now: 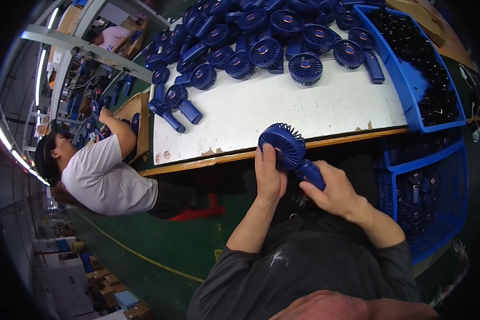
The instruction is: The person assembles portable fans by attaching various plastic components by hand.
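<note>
A dark blue handheld fan (pixel 286 148) is held between my two hands, just off the near edge of the white worktable (pixel 282 109). My left hand (pixel 269 173) grips the round caged head from its left side, thumb on the face. Around the handle (pixel 310 173) my right hand (pixel 333 186) is closed. Across the far part of the table lies a large heap of similar blue fans (pixel 266 52). Two more fans (pixel 180 101) lie apart from the heap at the table's left.
On the right stands a blue bin (pixel 410 101) filled with small black parts; below it is another blue crate (pixel 429 213) holding items. At left a co-worker in a light shirt (pixel 109 173) handles fans beside a cardboard box (pixel 136 109). Another person (pixel 114 38) works farther back.
</note>
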Motion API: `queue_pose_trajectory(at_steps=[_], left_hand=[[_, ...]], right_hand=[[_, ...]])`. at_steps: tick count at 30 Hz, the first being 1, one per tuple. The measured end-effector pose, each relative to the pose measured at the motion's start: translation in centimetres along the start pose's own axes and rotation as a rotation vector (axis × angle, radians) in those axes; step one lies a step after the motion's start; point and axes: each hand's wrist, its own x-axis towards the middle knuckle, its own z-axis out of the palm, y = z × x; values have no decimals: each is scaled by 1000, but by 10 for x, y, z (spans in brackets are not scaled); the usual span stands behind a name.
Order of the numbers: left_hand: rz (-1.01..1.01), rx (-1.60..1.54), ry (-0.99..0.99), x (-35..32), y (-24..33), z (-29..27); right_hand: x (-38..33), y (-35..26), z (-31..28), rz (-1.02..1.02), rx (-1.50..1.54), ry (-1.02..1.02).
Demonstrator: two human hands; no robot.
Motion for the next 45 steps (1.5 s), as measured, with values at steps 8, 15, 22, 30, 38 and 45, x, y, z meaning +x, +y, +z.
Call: queue_pose_trajectory(at_steps=[8, 15, 22, 30, 38, 45], left_hand=[[-462, -226, -611, -14, -7, 26], [-371, -209, -639, -19, 4, 23], [-343, -211, -569, -14, 7, 24], [-345, -46, -522, -14, 13, 23], [-410, -22, -422, -15, 13, 14], [-407, 94, -393, -11, 15, 6]], right_hand=[[22, -19, -36, -242, -337, -283], [93, 20, -235, 207, -747, 50], [119, 155, -333, 252, -1104, 284], [154, 181, -328, 394, -1227, 129], [154, 188, -333, 411, -1215, 132], [143, 163, -342, 295, -909, 329]])
